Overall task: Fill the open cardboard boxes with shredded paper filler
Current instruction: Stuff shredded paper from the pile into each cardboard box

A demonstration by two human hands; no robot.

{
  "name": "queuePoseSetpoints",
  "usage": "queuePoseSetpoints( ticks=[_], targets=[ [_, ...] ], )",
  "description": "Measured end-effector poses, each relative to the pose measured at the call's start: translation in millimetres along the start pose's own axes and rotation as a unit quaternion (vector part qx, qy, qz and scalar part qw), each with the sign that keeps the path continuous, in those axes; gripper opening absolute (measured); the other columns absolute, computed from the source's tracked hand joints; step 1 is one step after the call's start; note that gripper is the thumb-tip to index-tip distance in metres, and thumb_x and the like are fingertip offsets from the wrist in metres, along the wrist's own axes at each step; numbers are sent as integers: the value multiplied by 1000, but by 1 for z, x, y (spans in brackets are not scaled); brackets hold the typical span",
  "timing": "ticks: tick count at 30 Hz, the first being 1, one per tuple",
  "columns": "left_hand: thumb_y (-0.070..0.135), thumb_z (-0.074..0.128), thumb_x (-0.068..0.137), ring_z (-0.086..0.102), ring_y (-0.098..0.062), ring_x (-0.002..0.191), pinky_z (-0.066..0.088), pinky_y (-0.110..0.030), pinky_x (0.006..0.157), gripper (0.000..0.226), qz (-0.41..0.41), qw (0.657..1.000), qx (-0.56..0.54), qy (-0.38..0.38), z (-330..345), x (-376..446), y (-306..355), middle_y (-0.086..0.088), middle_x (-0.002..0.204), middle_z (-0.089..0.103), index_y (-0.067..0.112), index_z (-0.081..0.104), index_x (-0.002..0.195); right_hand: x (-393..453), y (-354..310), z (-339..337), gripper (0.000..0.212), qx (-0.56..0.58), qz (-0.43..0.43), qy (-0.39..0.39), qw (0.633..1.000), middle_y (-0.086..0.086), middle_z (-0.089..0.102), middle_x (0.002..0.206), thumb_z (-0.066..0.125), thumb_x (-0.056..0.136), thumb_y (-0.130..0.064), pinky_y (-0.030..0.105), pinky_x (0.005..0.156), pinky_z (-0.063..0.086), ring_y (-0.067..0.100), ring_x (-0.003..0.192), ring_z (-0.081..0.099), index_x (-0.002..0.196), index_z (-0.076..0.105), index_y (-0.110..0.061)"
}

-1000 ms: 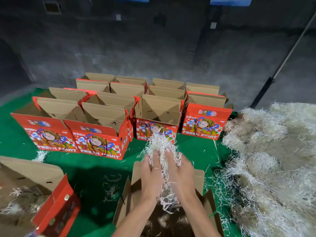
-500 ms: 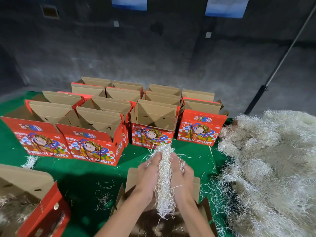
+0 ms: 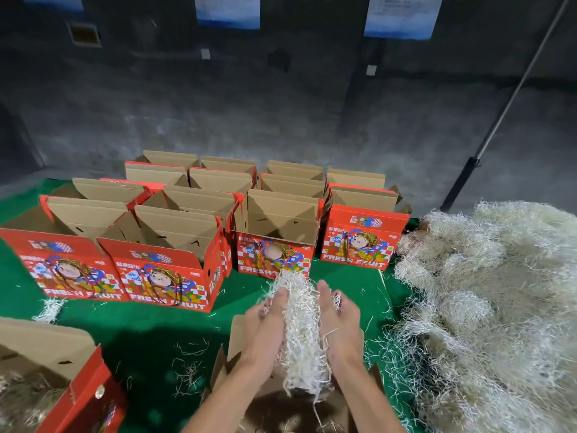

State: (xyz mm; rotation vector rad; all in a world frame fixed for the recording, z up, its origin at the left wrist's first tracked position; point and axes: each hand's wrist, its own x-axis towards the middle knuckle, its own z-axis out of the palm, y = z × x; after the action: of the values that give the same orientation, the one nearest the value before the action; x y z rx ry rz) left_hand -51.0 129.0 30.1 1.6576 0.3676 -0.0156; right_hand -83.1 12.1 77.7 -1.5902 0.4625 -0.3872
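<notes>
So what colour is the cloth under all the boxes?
Green. The cloth shows best in the head view, between the red boxes.

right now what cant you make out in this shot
Head view only:
- Inside of the near box: covered by both hands and the paper wad.
- Fill of the back boxes: hidden by their flaps.
- Left box: cut off by the frame edge.
- Wall posters: too blurred to read.

Packing room, seen from my head camera.
I read it as a fruit-packing workspace: rows of open red "FRESH FRUIT" boxes (image 3: 162, 270) on a green worktop (image 3: 150, 332), a heap of shredded paper (image 3: 487, 307), a bare grey concrete wall (image 3: 281, 114) with posted notices (image 3: 402, 14).
</notes>
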Motion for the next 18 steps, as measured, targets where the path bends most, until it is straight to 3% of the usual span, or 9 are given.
queuePoseSetpoints(
  ticks=[1,2,4,7,11,12,14,16,18],
  targets=[
    [100,47,57,64,-6,60,51,-29,64,100,3,1000,10,-8,-1,5,3,14,58,62,20,61,116,-1,4,1,59,7,-9,3,1000,34,63,94,55,97,-49,10,75,11,31,84,52,116,53,6],
    [100,47,59,35,-6,56,51,-34,66,101,9,1000,13,-22,-3,11,6,21,54,39,20,60,120,-5,7,2,57,1,-16,1,1000,26,64,72,54,97,-50,21,61,44,29,65,55,106,58,6],
    [98,50,62,53,-10,64,52,-43,79,94,8,999,-4,-35,-5,21,13,19,65,56,26,61,121,-14,10,3,59,-32,-33,-2,999,-5,41,41,50,97,-54,15,36,28,11,34,35,83,54,2],
    [98,53,59,65,-11,93,50,-35,82,82,-16,999,-26,-35,-4,19,11,14,101,69,43,57,121,-12,8,0,57,-43,-71,-26,996,-10,32,46,48,95,-62,18,40,29,8,41,26,74,47,-9],
    [76,59,76,41,-4,36,39,-19,44,69,-26,996,-55,-62,4,-8,3,4,42,47,40,45,133,17,0,-10,52,-64,-87,-36,994,-8,32,49,47,93,-69,28,53,33,11,44,26,74,44,-21],
    [72,59,79,32,-5,36,40,-23,46,67,-34,995,-65,-71,4,-15,4,6,42,37,35,47,134,25,1,-10,47,-66,-80,-39,994,-9,29,48,49,92,-68,29,56,34,10,45,24,76,34,-27],
    [77,58,79,34,-3,41,48,-33,55,59,-2,997,-51,-62,4,-24,6,11,54,39,33,58,118,31,7,-9,56,-75,-41,-38,996,-12,29,48,50,91,-70,33,68,35,7,49,25,98,60,-15],
    [87,56,72,32,-6,41,36,-27,49,59,59,995,-46,-68,0,-25,13,10,53,35,30,63,82,25,19,-9,40,-76,-20,-36,996,-15,40,51,51,89,-71,37,72,34,8,52,33,78,51,-33],
    [91,54,69,28,-12,43,32,-23,47,66,91,993,-40,-67,-5,-17,19,9,48,30,26,62,78,11,29,-8,34,-55,-23,-28,998,-10,60,58,52,93,-60,36,70,46,16,53,53,82,60,-29]
  ],
)
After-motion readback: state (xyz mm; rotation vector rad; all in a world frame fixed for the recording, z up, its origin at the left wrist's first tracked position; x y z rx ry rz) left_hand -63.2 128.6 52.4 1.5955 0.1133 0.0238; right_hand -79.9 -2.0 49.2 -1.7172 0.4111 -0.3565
